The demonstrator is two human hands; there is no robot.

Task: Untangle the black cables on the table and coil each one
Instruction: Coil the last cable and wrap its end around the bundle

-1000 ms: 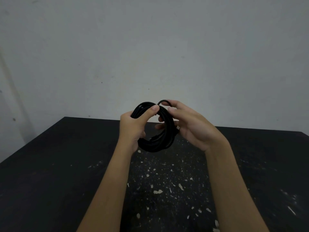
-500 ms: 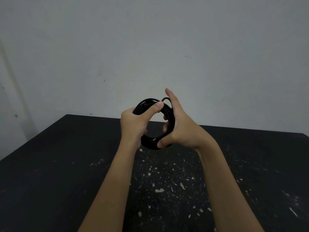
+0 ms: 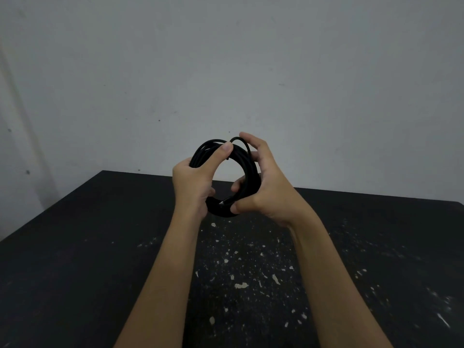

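I see both forearms (image 3: 165,272) bare to the frame's edge. The left grip (image 3: 193,184) and right grip (image 3: 266,194) are bare, nails short.

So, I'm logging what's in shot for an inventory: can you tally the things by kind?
Coiled black cable: 1
Hands: 2, left hand and right hand, both gripping the cable
Table: 1
Total: 4

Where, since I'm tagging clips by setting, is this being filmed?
Likely a plain workroom or workshop, though I can't be sure. A black table flecked with pale paint-like chips sits before a bare, scuffed grey wall, and a coiled black cable is held above it.
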